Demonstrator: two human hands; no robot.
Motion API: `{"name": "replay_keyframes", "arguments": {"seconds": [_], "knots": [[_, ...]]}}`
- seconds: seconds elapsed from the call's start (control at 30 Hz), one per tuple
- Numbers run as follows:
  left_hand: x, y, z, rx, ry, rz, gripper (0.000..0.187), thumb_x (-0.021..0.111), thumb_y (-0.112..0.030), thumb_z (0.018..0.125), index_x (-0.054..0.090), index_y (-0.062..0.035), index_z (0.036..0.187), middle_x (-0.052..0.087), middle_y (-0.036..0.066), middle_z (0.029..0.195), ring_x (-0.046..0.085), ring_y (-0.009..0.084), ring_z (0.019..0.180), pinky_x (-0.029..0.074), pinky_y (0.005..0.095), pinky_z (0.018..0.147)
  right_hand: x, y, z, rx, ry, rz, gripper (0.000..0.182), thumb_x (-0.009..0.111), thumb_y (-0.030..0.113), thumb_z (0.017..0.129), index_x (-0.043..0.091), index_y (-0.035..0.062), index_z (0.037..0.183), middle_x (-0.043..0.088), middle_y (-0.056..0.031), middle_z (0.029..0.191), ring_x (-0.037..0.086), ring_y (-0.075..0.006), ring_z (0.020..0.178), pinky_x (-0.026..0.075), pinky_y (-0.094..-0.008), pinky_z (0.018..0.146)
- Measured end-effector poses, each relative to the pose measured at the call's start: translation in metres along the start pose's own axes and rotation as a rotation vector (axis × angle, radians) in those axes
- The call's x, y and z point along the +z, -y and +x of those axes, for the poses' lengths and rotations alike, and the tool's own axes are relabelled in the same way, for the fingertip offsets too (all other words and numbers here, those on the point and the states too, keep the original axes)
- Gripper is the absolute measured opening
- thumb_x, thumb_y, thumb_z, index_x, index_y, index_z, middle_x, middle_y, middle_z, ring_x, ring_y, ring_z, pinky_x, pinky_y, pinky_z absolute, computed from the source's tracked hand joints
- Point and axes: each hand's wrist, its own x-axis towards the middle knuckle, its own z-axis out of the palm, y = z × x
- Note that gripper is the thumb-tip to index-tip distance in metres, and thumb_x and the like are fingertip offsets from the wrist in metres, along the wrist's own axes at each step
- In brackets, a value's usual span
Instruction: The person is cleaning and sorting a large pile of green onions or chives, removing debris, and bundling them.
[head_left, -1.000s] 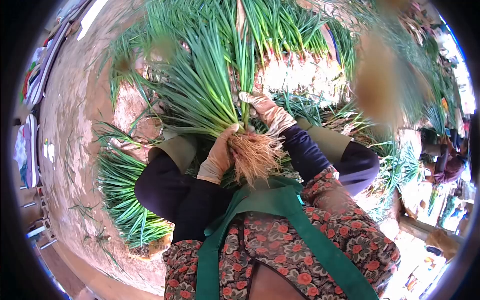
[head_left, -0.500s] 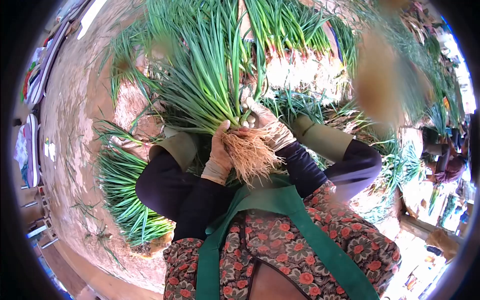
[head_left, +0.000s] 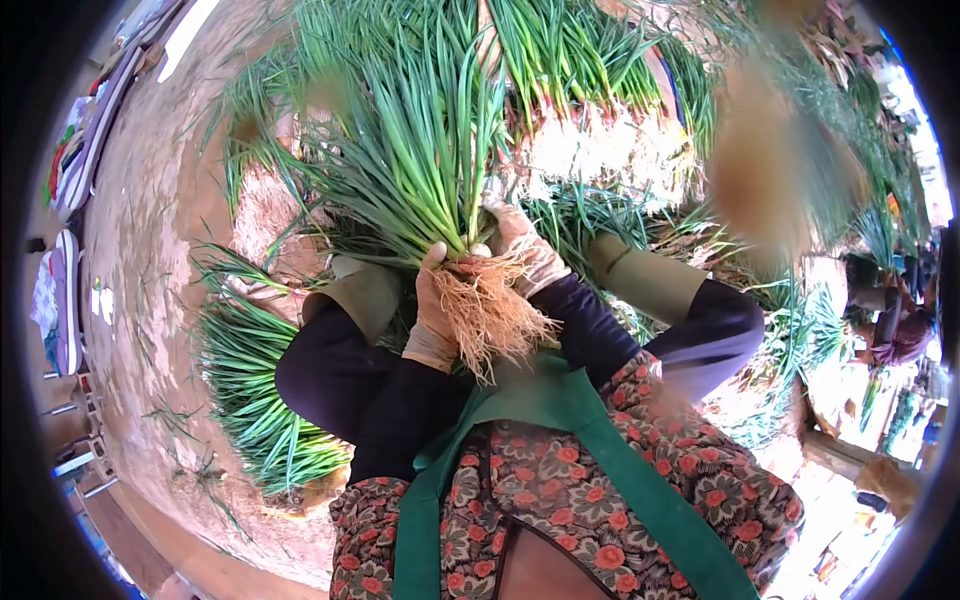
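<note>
A thick bunch of green onions (head_left: 420, 170) stands between my hands, green leaves fanning away from me and tan roots (head_left: 492, 305) hanging toward my lap. My left hand (head_left: 432, 312), in a pale glove, is closed around the left side of the bunch just above the roots, thumb on top. Against the right side of the stems lies my right hand (head_left: 527, 252), also gloved, its fingers curled around the base. Part of its fingers is hidden behind the stems and roots.
Beyond my hands lies a row of green onions (head_left: 590, 60) with pale roots toward me. Another green onion pile (head_left: 265, 400) rests on the ground by my left knee. Loose leaves (head_left: 600, 215) lie by my right knee. A person (head_left: 900, 320) is at the far right.
The stalk that stood apart at the right of the bunch now lies in with the other stems. My right hand has shifted slightly, and the roots hang a little further left.
</note>
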Motion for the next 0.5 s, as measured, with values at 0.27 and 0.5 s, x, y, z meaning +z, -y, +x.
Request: {"name": "replay_keyframes", "arguments": {"seconds": [0.27, 0.5], "knots": [[-0.018, -0.007, -0.001, 0.115, -0.097, 0.024, 0.033, 0.058, -0.029, 0.083, 0.056, 0.0007, 0.096, 0.055, 0.007, 0.071, 0.054, 0.0157, 0.06, 0.051, 0.0341, 0.061, 0.025, 0.015, 0.001, 0.119, 0.161, 0.17, 0.019, 0.041, 0.019, 0.092, 0.048, 0.0145, 0.075, 0.036, 0.0049, 0.056, 0.032, -0.0114, 0.043, 0.028, -0.0273, 0.041], [-0.005, -0.029, -0.015, -0.072, 0.559, -0.212, 0.03, 0.063, -0.032, 0.078, 0.055, -0.0107, 0.098, 0.049, -0.004, 0.088, 0.048, 0.0085, 0.084, 0.035, 0.0282, 0.08, -0.04, 0.069, -0.001, -0.07, 0.05, -0.289, 0.026, 0.041, 0.028, 0.096, 0.058, 0.0099, 0.087, 0.043, 0.0046, 0.053, 0.038, -0.0085, 0.039, 0.032, -0.025, 0.035]]}}
